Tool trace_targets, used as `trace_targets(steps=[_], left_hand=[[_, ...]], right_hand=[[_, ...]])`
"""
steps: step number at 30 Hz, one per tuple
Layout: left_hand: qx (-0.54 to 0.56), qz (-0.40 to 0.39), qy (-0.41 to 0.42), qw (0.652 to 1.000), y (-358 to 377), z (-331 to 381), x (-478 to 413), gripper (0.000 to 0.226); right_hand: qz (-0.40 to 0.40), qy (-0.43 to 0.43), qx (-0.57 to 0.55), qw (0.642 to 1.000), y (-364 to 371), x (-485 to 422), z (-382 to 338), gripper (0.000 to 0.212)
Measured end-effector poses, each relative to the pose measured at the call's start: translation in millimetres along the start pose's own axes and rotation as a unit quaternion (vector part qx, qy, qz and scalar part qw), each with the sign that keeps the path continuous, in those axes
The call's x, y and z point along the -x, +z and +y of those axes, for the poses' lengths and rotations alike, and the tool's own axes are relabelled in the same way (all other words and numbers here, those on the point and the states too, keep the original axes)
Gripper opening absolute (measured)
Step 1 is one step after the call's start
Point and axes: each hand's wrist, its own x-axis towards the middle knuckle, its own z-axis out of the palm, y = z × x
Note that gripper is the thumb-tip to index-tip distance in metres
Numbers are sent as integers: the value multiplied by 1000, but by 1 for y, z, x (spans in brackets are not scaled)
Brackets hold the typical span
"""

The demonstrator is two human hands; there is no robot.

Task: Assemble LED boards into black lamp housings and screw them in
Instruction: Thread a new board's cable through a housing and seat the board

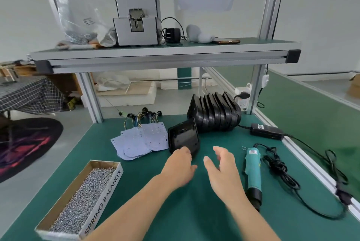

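The work pieces are lying in a fan around the person, each within easy reach. One black lamp housing [184,137] is sitting apart from the leaning stack of housings [214,112] behind it, tilted toward the person with its hollow side showing, probably so that a board can be dropped in. The LED boards [140,141] are lying in a loose pile just beside it on the left, their wire leads trailing toward the back. The open box of screws [83,198] is waiting at the near left, and the teal electric screwdriver [253,174] is lying on the right of the tabletop [155,211], its cord looping off to the side, so the right hand can likely take it when fastening starts.

Both arms are stretching forward side by side. The left hand [180,164] is lying palm down with its fingers fairly straight, their tips touching the near edge of the single housing and the thumb sticking out to the right; it is not pinching anything. The right hand [222,164] is hovering just beside it with fingers spread and gently bent, palm facing left, holding nothing and apart from the housing. The 2 hands seem to be closing in on that housing to steady it.
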Motion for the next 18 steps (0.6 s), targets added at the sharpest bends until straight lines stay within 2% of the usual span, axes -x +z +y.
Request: trace_targets(steps=[2, 5, 7, 9, 11, 12, 14, 15, 16, 18], left_hand=[[-32, 0, 25, 999, -1, -4, 27, 22], [-62, -11, 75, 995, -7, -7, 63, 32], [-39, -49, 95, 994, -16, -10, 81, 35], [50, -80, 93, 991, -30, -14, 86, 37], [188, -44, 39, 980, -43, -23, 76, 35], [239, 7, -11, 971, -48, -30, 63, 32], [266, 139, -134, 945, -54, -53, 25, 28], [261, 181, -191, 929, -55, -68, 4, 23], [254, 191, -237, 918, -56, -83, -15, 18], [211, 148, -311, 915, -51, -106, -47, 27]], right_hand=[[-4, 28, -1, 1000, 13, -3, -2, 52], [-24, 71, -14, 997, 30, -5, 0, 58], [-35, 88, -7, 995, 37, -3, 5, 59], [-34, 91, -3, 995, 40, 0, 12, 59], [-21, 88, -11, 996, 38, 2, 18, 62], [-10, 91, -12, 996, 38, 3, 20, 65], [5, 97, -12, 995, 38, 5, 23, 66], [9, 96, -14, 995, 38, 6, 23, 66], [12, 90, -16, 996, 39, 6, 23, 66], [17, 77, -15, 997, 41, 6, 23, 64]])
